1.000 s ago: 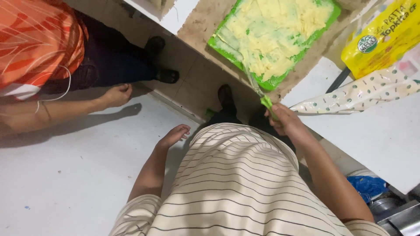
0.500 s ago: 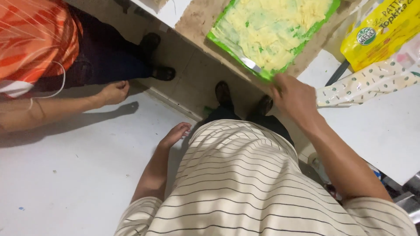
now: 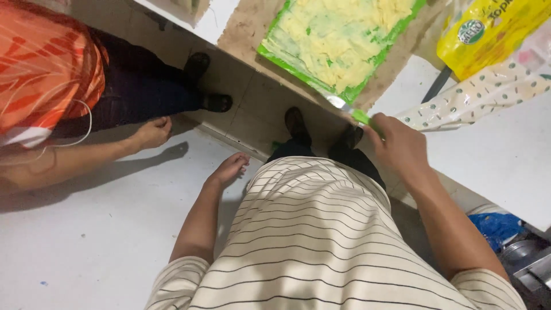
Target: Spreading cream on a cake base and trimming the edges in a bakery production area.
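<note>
While the right hand [image 3: 402, 146] grips the knife [image 3: 351, 111], details follow.
Change: the blade has moved from the board's centre to its near edge.
Board [image 3: 344, 40]: green, coated with yellow paste, at the tabletop's near edge.
Left hand [image 3: 228, 170]: open, resting on the white surface [image 3: 103, 241].
Yellow bag [image 3: 488, 31]: contents unclear.

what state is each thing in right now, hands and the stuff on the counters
right hand: closed on green-handled knife
left hand: open, resting on white counter
green tray of yellow food: covered, green patches showing
yellow plastic bag: lying flat
spotted bag: crumpled
</note>
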